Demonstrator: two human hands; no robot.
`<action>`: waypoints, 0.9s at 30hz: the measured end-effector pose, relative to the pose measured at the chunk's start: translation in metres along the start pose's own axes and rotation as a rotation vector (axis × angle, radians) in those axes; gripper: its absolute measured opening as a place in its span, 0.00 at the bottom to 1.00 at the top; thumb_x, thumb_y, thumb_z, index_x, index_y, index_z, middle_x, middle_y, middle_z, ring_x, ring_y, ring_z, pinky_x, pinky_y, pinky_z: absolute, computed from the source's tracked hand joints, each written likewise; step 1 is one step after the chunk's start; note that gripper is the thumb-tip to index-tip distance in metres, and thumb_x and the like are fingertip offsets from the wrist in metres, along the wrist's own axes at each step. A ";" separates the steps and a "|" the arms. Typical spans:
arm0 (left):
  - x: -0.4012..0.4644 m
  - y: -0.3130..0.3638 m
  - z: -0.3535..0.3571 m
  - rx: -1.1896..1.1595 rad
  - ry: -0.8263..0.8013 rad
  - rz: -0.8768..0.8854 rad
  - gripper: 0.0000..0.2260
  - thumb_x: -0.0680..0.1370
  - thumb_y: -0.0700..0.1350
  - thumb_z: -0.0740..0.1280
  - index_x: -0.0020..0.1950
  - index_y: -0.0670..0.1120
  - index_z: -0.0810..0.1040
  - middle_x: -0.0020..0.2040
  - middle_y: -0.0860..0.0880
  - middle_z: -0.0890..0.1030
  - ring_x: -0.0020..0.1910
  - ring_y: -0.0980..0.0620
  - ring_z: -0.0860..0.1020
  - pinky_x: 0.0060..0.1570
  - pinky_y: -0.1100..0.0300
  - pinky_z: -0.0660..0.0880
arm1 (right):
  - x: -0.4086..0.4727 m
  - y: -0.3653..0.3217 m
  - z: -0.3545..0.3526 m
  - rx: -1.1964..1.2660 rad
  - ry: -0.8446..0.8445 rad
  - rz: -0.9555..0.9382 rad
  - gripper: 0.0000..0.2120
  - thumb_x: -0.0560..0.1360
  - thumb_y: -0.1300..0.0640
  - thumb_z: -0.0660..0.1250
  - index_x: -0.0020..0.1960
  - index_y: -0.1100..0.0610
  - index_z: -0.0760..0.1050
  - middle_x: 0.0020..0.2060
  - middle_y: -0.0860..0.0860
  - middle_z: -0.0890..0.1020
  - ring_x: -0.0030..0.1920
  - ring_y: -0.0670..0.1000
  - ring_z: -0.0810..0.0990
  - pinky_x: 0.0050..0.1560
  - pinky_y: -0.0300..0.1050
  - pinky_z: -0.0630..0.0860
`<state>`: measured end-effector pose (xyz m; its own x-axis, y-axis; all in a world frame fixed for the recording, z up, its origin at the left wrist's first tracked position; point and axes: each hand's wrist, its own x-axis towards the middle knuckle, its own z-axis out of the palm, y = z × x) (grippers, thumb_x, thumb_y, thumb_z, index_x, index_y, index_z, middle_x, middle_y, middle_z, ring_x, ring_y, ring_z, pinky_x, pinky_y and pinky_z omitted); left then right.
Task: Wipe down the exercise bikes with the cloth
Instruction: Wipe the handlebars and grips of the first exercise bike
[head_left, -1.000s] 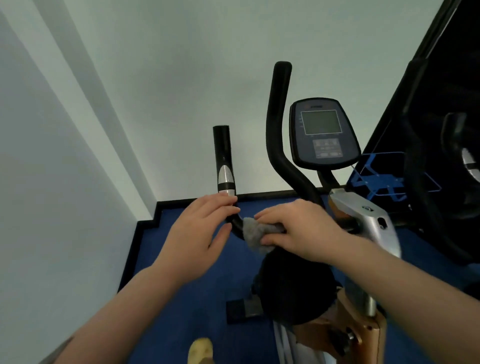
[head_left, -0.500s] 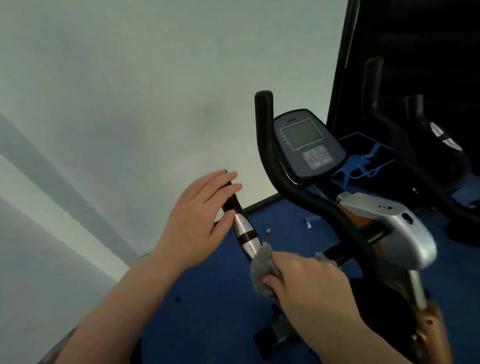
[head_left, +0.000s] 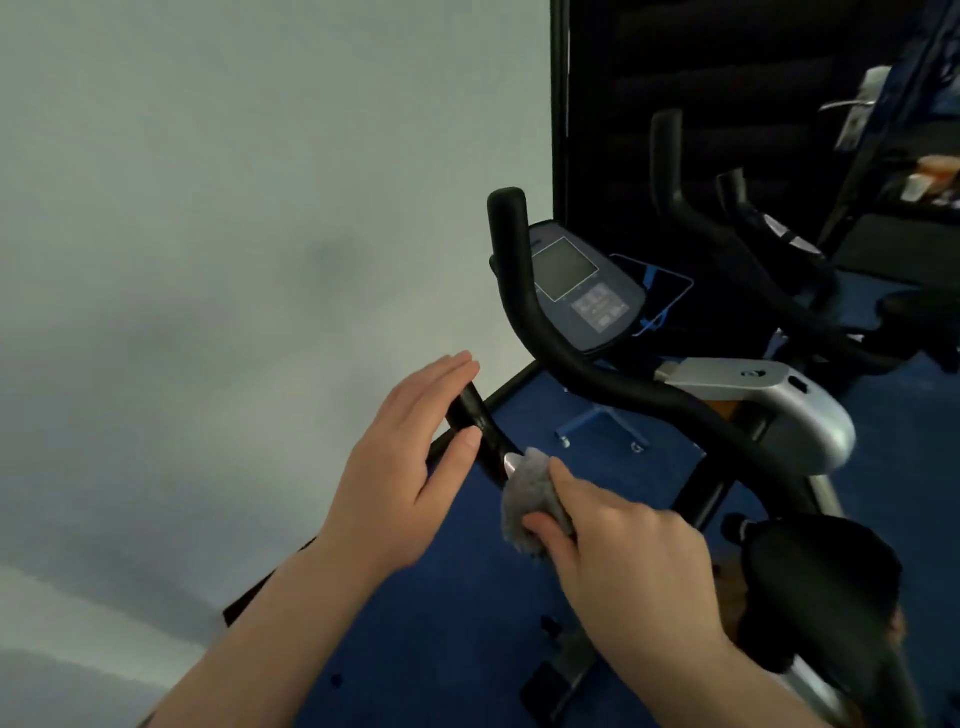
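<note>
While a pale wall (head_left: 208, 234) fills the left of the view and blue carpet (head_left: 441, 613) covers the floor, the exercise bike (head_left: 779, 415) stands at centre right, with a second bike (head_left: 769, 270) in the dark space well behind it. A long black handlebar (head_left: 597, 374) curves up past the grey display console (head_left: 582, 291), which is tilted toward the camera. Below it sits a silver housing (head_left: 779, 400), and lower right a black rounded part (head_left: 821, 587), too dark to identify. The left hand (head_left: 405, 467) is loosely curled around the shorter black handlebar grip (head_left: 470, 405), fingers extended over its top and thumb beneath. The right hand (head_left: 623, 561) is closed on a small grey cloth (head_left: 532, 499), bunched between thumb and fingers and pressed against the silver band (head_left: 509, 462) on that same grip, just beside the left thumb.
</note>
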<state>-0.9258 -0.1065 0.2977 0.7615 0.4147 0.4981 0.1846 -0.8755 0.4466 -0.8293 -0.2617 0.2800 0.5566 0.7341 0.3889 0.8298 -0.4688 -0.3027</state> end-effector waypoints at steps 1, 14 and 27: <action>0.001 -0.001 0.000 -0.003 0.000 0.005 0.20 0.79 0.49 0.58 0.72 0.50 0.65 0.72 0.55 0.67 0.72 0.60 0.62 0.68 0.70 0.58 | 0.010 -0.008 0.003 -0.003 0.021 -0.008 0.16 0.63 0.47 0.77 0.47 0.54 0.82 0.25 0.46 0.79 0.20 0.48 0.75 0.21 0.37 0.62; -0.003 -0.004 -0.006 0.128 -0.030 0.069 0.23 0.79 0.50 0.59 0.74 0.48 0.62 0.74 0.54 0.64 0.73 0.59 0.61 0.70 0.65 0.60 | 0.053 -0.033 0.018 0.317 -0.057 -0.006 0.23 0.80 0.48 0.57 0.74 0.49 0.60 0.48 0.46 0.81 0.45 0.48 0.80 0.43 0.43 0.76; -0.009 -0.005 -0.005 0.038 -0.007 0.044 0.22 0.80 0.51 0.55 0.75 0.51 0.59 0.74 0.57 0.62 0.73 0.63 0.59 0.68 0.71 0.57 | 0.036 -0.014 0.011 0.340 -0.031 -0.069 0.19 0.78 0.47 0.61 0.68 0.42 0.70 0.37 0.46 0.82 0.35 0.47 0.79 0.34 0.44 0.74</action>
<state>-0.9372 -0.1047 0.2947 0.7736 0.3741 0.5114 0.1742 -0.9016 0.3960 -0.8218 -0.2237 0.2890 0.4943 0.7750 0.3937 0.8016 -0.2313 -0.5513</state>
